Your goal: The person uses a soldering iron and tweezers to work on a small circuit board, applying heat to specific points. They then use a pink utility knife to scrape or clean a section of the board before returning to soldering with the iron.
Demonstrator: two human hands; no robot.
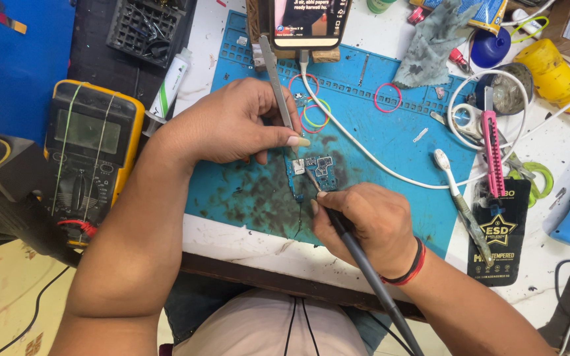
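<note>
**Hot tip and tweezers meet on a very small board**

The left hand point(232, 122) pinches a pair of metal tweezers point(277, 82) between thumb and fingers, their points coming down onto the near-left end of a small blue circuit board point(313, 173). The board lies on the stained blue work mat point(390, 138), about mid-table, just left of a white cable point(364, 148). The right hand point(364, 224) is closed around a dark soldering iron point(357, 254) like a pen, its tip touching the board close beside the tweezer points.

Nothing clamps the board, so a sideways push from either tool could probably skate it across the mat. Heat held too long in one spot could lift a pad or loosen neighbouring parts. The two tools work so near each other that a slip of the tweezers could flick a small part away. The white cable lies near the iron's path and could be scorched if the tip swings right.
</note>
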